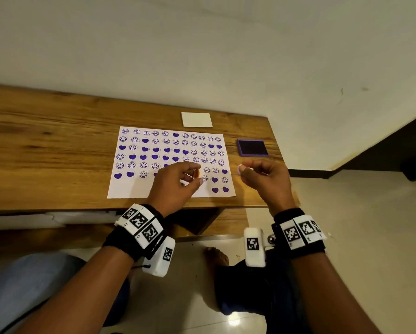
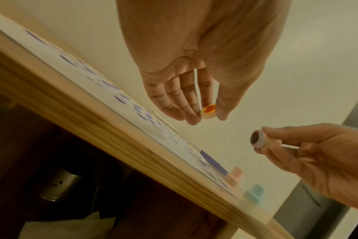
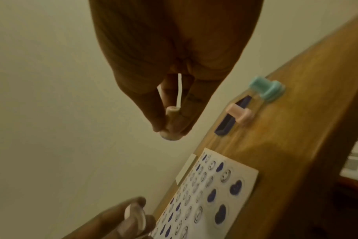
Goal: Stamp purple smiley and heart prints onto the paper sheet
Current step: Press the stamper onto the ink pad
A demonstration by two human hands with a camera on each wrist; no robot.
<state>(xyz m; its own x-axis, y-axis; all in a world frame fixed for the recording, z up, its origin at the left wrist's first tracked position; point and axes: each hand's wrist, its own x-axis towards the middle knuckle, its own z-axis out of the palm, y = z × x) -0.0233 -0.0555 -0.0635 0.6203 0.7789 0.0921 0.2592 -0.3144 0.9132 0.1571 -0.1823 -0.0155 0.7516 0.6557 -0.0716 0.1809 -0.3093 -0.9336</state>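
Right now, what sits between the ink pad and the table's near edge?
In the right wrist view, two spare stamps: a pink one beside the ink pad, then a teal one farther along. The head view hides them behind the right hand.

A plain room in a home, at a small desk.
Wooden desk (image 1: 57,145) stands against a bare cream wall (image 1: 202,44); pale tiled floor (image 1: 346,237) lies beneath it.

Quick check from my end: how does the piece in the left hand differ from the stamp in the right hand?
The left hand pinches a short yellow cap with an orange heart on its face; the right hand pinches a longer pinkish stamp with a dark inked face. The cap has no stem; the stamp has a narrow stem and a thin white strand. Both are round and held above the paper sheet.
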